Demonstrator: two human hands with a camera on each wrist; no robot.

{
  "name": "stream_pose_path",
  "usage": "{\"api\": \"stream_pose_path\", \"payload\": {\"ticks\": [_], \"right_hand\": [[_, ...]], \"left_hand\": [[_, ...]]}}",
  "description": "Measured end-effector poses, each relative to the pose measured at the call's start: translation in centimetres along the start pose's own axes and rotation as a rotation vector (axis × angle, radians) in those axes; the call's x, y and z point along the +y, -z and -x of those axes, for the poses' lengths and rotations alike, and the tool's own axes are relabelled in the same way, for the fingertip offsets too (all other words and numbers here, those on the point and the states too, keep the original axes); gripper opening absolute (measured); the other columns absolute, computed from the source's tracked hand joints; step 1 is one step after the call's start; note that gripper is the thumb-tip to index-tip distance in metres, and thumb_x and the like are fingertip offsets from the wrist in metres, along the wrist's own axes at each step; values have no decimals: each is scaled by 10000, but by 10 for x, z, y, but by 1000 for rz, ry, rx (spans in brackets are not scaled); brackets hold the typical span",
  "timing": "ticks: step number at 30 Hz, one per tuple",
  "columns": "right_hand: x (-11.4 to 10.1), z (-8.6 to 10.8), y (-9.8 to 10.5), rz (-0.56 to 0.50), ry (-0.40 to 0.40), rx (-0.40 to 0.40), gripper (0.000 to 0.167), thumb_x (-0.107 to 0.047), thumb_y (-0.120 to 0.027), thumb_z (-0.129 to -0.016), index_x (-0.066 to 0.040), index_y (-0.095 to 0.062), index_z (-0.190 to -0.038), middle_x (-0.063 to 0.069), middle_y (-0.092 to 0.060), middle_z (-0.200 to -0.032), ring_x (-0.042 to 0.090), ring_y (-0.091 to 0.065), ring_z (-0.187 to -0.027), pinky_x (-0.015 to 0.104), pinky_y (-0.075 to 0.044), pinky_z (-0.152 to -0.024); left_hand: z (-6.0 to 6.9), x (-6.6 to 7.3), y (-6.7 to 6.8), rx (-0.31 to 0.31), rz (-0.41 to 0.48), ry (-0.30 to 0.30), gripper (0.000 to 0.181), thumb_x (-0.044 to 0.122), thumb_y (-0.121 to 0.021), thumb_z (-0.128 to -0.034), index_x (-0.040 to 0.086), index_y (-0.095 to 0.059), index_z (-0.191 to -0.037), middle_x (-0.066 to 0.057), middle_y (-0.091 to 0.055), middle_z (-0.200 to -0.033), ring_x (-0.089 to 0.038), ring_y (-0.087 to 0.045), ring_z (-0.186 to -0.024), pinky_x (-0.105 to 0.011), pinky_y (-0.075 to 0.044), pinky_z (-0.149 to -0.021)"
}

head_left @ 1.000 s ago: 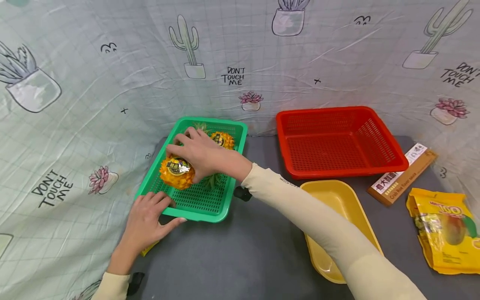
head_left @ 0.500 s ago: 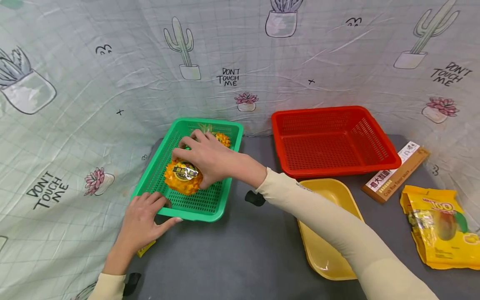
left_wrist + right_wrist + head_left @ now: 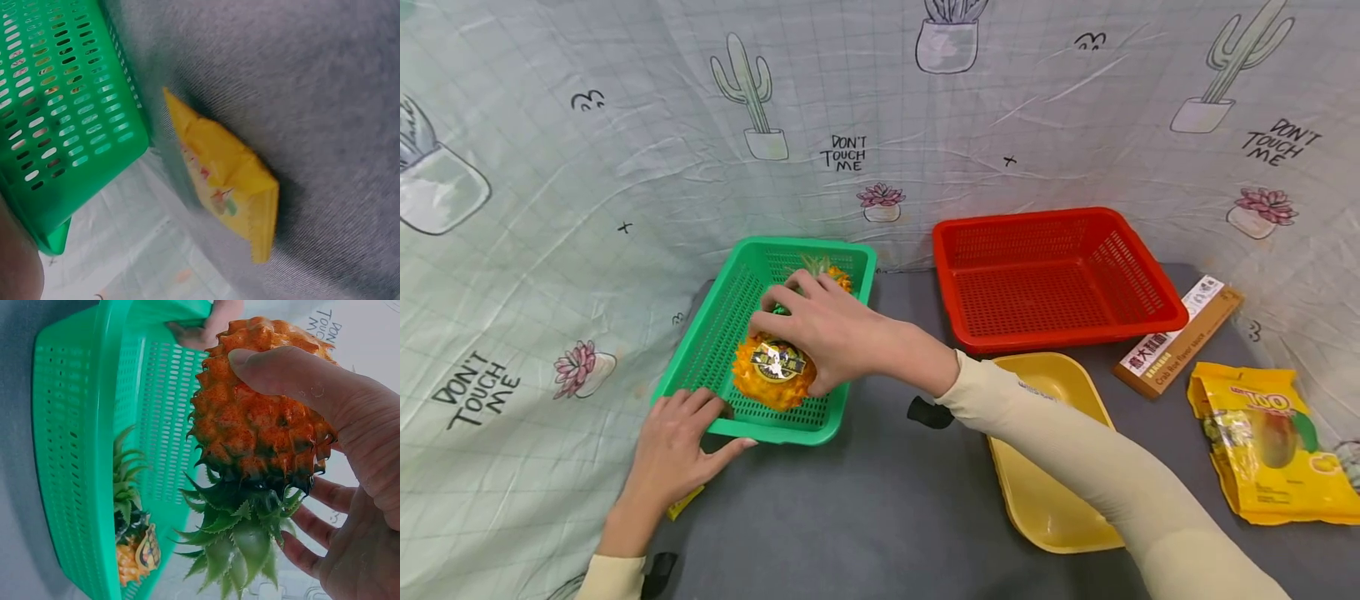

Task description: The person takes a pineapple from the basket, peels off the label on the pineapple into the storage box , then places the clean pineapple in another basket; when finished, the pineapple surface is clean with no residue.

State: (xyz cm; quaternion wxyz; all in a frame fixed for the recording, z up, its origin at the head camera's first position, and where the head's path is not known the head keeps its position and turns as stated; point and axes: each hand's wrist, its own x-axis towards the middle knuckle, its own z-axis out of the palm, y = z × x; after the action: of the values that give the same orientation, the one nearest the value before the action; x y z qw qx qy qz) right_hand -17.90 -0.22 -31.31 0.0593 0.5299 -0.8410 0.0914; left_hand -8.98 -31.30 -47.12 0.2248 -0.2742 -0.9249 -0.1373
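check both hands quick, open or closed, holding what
Left hand: closed, gripping the green basket by its rim.
Right hand: closed, holding a pineapple.

"DON'T TOUCH ME" on the cloth (image 3: 940, 133), left, far middle and far right; "Crab Roe flavor sauce" and Chinese characters on the box (image 3: 1182, 337), right; apparently "100" on the yellow bag (image 3: 1273, 475), right.

Rear pineapple (image 3: 841, 279): partly hidden by right fingers (image 3: 778, 322).
Yellow tray (image 3: 1041, 504): partly hidden by sleeve (image 3: 1075, 442).
Mango bag (image 3: 1273, 450): right corner cropped.
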Motion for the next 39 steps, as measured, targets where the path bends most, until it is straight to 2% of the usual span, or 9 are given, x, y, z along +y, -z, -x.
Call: {"api": "stream_pose_path", "payload": {"ticks": [5, 12, 18, 21, 27, 31, 39], "right_hand": [[-3, 11, 2, 15, 3, 8, 859, -558, -952, -674, -261, -593, -1395, 31, -514, -1420, 304, -402, -1293, 458, -394, -1011], [-7, 33, 0, 5, 6, 25, 860, -573, -946, -659, -284, -588, -1386, 7, -523, -1413, 280, -399, -1301, 447, -401, -1010], [-7, 55, -3, -37, -23, 47, 858, -565, -957, -650, -284, -592, -1373, -5, -518, -1397, 272, -396, -1288, 425, -402, -972], [-5, 65, -6, -51, -31, 54, 856, -557, -958, -652, -278, -594, -1375, 2, -525, -1389, 274, -404, -1272, 430, -405, -960], [-5, 84, -10, -82, -48, 50, 851, -530, -970, -647, -264, -599, -1366, 20, -534, -1375, 283, -420, -1264, 449, -417, -962], [-7, 96, -12, -85, -68, 32, 848, -522, -968, -648, -262, -596, -1364, 25, -538, -1376, 288, -429, -1266, 465, -430, -966], [-10, 117, -16, -120, -100, 1, 863, -510, -984, -640, -272, -589, -1370, 28, -545, -1392, 286, -435, -1261, 502, -441, -987]], "left_hand": [[-1, 1, 0, 24, -20, -20, 650, 798, -592, -912, 152, -668, -906, 2, -589, -893, -275, -504, -760, -498, -403, -703], [1, 2, -1, 0, -3, -3, 596, 775, -646, -894, 180, -672, -908, 26, -587, -904, -261, -514, -780, -492, -399, -715], [1, 2, -2, 0, -8, -1, 488, 627, -836, -776, 186, -678, -912, 35, -592, -909, -255, -519, -778, -499, -408, -722], [1, 2, -2, -7, -10, 8, 472, 585, -864, -746, 185, -680, -916, 36, -595, -911, -256, -522, -779, -497, -402, -722], [0, 4, -2, 31, -7, -8, 489, 650, -799, -800, 186, -685, -905, 43, -604, -900, -254, -530, -766, -496, -397, -701], [0, 4, -2, 31, -4, -9, 505, 686, -760, -840, 191, -689, -909, 39, -614, -909, -256, -535, -771, -504, -404, -701], [1, 3, -3, 15, 4, -1, 441, 551, -875, -737, 194, -691, -921, 41, -620, -931, -254, -538, -783, -503, -400, -709]]}}
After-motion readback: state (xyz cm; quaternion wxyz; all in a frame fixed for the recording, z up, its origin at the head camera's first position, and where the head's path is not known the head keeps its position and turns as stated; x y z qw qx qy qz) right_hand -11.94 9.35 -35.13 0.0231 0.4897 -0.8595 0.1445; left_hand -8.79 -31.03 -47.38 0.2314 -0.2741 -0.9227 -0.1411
